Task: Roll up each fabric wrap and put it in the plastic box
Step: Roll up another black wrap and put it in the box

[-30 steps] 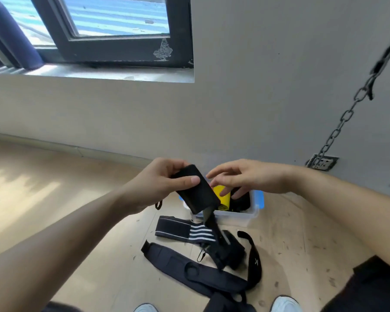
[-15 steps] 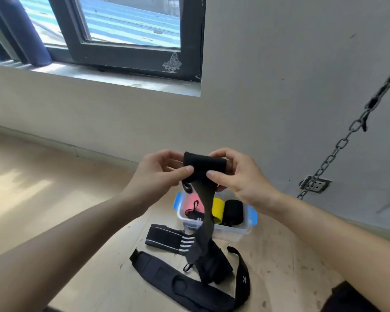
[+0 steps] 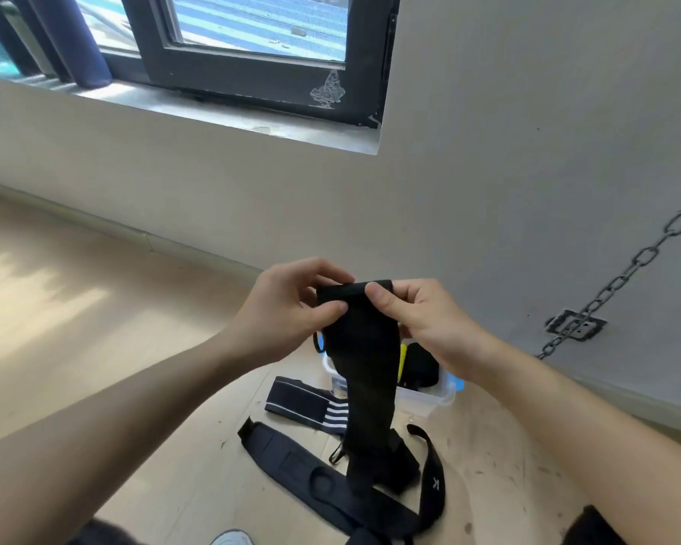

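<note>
One wrap (image 3: 366,348) pinched by left hand (image 3: 288,308), right hand (image 3: 425,316); strap (image 3: 433,466) reads "K".

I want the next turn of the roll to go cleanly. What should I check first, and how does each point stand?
1. Grip on top edge: ok; left hand and right hand pinch the black wrap.
2. Roll even: cannot tell, hands hide it.
3. Tail free of floor straps: cannot tell.
4. Open box: ok.
5. Room in box: cannot tell, wrap hides it.
</note>
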Tool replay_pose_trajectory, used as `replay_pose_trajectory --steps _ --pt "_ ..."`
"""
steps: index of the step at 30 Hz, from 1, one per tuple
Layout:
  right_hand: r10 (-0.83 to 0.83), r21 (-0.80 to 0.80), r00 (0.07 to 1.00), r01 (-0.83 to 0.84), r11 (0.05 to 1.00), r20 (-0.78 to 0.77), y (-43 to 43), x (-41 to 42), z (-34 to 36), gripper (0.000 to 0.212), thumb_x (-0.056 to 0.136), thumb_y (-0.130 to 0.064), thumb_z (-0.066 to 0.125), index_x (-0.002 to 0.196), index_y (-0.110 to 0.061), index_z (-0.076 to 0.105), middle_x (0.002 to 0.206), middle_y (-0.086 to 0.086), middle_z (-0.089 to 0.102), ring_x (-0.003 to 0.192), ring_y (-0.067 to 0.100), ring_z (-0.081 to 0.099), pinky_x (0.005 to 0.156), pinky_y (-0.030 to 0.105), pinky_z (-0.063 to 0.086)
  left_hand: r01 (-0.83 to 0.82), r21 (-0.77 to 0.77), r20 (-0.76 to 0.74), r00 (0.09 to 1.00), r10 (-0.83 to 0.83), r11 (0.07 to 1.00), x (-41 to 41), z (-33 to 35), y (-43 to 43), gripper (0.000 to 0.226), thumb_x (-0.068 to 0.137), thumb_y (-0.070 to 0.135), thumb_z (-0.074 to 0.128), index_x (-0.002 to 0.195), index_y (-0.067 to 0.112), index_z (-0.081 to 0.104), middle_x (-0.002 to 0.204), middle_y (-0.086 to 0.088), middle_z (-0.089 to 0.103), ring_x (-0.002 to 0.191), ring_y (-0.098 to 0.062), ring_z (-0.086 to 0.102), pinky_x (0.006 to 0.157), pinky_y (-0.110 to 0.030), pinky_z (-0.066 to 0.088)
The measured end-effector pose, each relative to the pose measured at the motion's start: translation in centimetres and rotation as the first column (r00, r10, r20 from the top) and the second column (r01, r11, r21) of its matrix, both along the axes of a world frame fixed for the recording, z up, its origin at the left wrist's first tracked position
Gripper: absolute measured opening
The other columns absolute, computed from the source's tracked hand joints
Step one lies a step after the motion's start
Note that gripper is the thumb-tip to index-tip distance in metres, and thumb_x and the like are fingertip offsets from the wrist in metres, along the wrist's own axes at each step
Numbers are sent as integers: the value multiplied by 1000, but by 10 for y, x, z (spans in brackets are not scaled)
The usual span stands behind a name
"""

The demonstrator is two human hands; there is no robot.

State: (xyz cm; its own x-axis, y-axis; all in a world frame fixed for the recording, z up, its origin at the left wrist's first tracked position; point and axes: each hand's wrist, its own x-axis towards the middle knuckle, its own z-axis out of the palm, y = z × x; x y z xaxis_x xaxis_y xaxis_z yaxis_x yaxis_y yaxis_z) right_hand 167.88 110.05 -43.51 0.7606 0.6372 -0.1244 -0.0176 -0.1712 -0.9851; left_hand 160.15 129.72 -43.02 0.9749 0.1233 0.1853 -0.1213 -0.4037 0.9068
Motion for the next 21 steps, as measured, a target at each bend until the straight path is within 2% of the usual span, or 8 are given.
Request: replay_pose_trajectory --steps 3,5,7,8,10,12,16,21 --pt "-37 -17 998 37 999 42 0 1 3 26 99 -30 60 110 -8 70 74 4 72 61 9 65 54 22 48 -17 -53 -50 999 14 998 -1 4 -5 18 92 0 70 100 15 77 84 -16 74 66 -27 64 62 -50 55" --pt "-59 -47 992 65 997 113 -1 6 6 21 98 -31 63 109 -15 68 65 -2 64 50 12 53 49 19 42 -18 -45 -79 997 14 999 -2 8 -9 16 94 3 68 98 16 77 82 -18 73 65 -21 61 56 -41 52" --pt "-65 -48 989 72 996 134 -2 11 9 14 97 -30 64 103 -18 69 68 10 63 47 18 47 46 20 40 -59 -30 -94 994 56 998 2 12 -12 14 95 4 68 96 15 77 81 -19 72 63 -18 59 53 -29 50" --pt "-65 -26 991 68 997 119 -3 12 9 11 98 -28 64 100 -18 70 73 17 64 44 17 47 44 19 40 -88 -29 -98 992 85 996 5 13 -13 13 95 5 67 95 13 77 80 -21 71 61 -18 58 51 -27 49" --pt "-71 21 994 69 997 83 -5 13 9 8 98 -24 65 99 -18 71 75 18 64 40 15 48 42 19 40 -126 -37 -117 986 121 991 11 15 -16 10 95 6 67 94 10 77 78 -25 69 58 -19 56 49 -27 47" --pt "-93 43 993 90 995 77 -8 14 5 8 98 -21 65 100 -18 72 73 16 65 40 16 48 42 22 41 -125 -37 -141 983 119 991 14 13 -21 9 95 8 68 93 10 76 78 -26 69 57 -19 57 49 -28 47" --pt "-113 69 993 111 991 33 -14 20 -5 9 97 -16 66 100 -14 74 83 30 65 54 30 47 45 30 42 -80 -130 -200 978 53 988 13 2 -29 9 97 6 66 102 7 74 82 -24 71 60 -18 61 50 -26 48" --pt "-127 101 991 124 987 28 -17 22 -6 9 96 -9 66 100 -12 74 83 34 63 59 28 49 45 24 42 -16 -284 -314 946 -78 959 18 4 -24 18 98 22 67 110 11 74 85 -9 73 68 -17 68 55 -27 54"
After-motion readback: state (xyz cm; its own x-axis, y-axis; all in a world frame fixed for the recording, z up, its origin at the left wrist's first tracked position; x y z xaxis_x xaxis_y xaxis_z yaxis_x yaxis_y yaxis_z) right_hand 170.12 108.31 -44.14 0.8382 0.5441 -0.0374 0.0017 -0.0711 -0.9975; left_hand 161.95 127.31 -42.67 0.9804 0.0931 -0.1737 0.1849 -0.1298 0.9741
